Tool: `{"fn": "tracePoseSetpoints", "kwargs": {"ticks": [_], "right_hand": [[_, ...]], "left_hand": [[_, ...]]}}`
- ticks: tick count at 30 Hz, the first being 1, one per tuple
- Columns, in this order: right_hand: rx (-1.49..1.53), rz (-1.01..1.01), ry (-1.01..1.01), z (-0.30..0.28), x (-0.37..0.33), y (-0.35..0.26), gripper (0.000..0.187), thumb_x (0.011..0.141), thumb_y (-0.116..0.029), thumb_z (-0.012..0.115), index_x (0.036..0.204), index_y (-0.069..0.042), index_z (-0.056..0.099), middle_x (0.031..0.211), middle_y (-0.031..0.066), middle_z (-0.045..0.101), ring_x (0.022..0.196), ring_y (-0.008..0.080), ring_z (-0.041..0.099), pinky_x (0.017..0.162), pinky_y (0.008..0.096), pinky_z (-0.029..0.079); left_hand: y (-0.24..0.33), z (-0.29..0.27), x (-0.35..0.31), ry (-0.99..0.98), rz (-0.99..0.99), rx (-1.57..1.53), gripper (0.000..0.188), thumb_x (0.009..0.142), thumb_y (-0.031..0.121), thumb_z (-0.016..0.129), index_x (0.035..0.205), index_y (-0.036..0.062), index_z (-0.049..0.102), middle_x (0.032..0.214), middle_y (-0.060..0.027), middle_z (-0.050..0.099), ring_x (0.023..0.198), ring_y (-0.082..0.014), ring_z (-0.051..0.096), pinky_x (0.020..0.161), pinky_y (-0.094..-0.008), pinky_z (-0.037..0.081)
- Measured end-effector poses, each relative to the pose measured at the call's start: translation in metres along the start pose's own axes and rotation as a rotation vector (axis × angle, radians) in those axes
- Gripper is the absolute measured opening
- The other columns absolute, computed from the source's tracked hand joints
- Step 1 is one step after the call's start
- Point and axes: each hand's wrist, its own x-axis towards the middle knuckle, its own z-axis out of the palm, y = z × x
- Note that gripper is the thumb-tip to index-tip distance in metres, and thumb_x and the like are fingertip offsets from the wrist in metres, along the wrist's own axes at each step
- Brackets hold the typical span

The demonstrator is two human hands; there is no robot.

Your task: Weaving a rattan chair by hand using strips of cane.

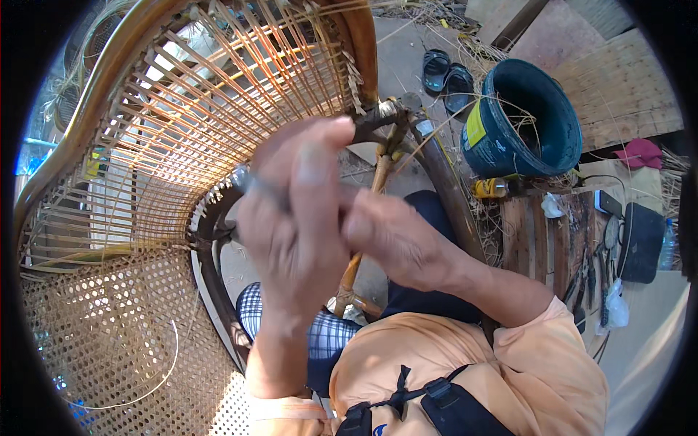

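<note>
In front of my chest and close to the camera, my left hand (287,218) and my right hand (396,236) meet, both smeared by motion. The left hand's fingers are curled, with a greyish band round one of them. Right thumb and fingers are pinched together against the left hand; whatever lies between them is hidden or too thin to name. Beyond the left hand stands a rattan chair with a half-woven back (218,87) of open strands on a brown bent frame. Its finished cane seat (109,327) has a loose pale strand (174,356) lying over it.
A dark teal bucket (502,138) stands at the right, near black sandals (436,70) and a yellow-labelled bottle (491,188). On a low slatted wooden bench (520,236) lie hand tools (600,269), a phone (608,203) and a dark pouch (642,243). A dark chair leg (451,182) slants beside my knee.
</note>
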Motion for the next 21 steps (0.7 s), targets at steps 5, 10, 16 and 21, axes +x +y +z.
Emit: {"fn": "tracePoseSetpoints", "kwargs": {"ticks": [5,10,16,21], "right_hand": [[-0.588,0.156,0.268,-0.030,0.012,-0.007,0.049,0.091,-0.045,0.048,0.102,0.003,0.050,0.078,0.0171,0.058,0.077,0.0285,0.060,0.067,0.0374,0.045],[-0.914,0.050,0.254,-0.052,0.029,-0.010,0.040,0.093,-0.037,0.046,0.102,0.001,0.050,0.075,0.0179,0.058,0.074,0.0303,0.061,0.060,0.0370,0.048],[-1.118,-0.070,0.245,-0.058,0.040,0.000,0.037,0.094,-0.035,0.045,0.105,-0.001,0.052,0.079,0.0169,0.060,0.072,0.0260,0.063,0.059,0.0334,0.051],[-1.212,-0.071,0.242,-0.048,0.043,-0.004,0.041,0.094,-0.039,0.044,0.106,0.000,0.051,0.079,0.0163,0.060,0.070,0.0249,0.063,0.059,0.0303,0.050]], "left_hand": [[-0.043,-0.005,0.044,0.210,0.413,0.617,0.029,0.086,0.025,0.058,0.098,-0.0003,0.061,0.089,-0.0142,0.059,0.086,-0.0293,0.054,0.080,-0.0386,0.042],[-0.063,-0.009,0.053,0.041,0.452,0.933,0.035,0.077,0.011,0.064,0.112,0.0127,0.057,0.110,-0.0053,0.052,0.097,-0.0252,0.049,0.082,-0.0364,0.045],[-0.071,-0.008,0.051,0.012,0.485,0.955,0.038,0.075,0.010,0.064,0.113,0.0148,0.058,0.107,-0.0055,0.053,0.098,-0.0255,0.049,0.079,-0.0356,0.047],[-0.062,-0.005,0.046,-0.009,0.384,0.985,0.040,0.074,0.012,0.066,0.113,0.0189,0.059,0.104,-0.0046,0.054,0.099,-0.0256,0.049,0.079,-0.0363,0.046]]}}
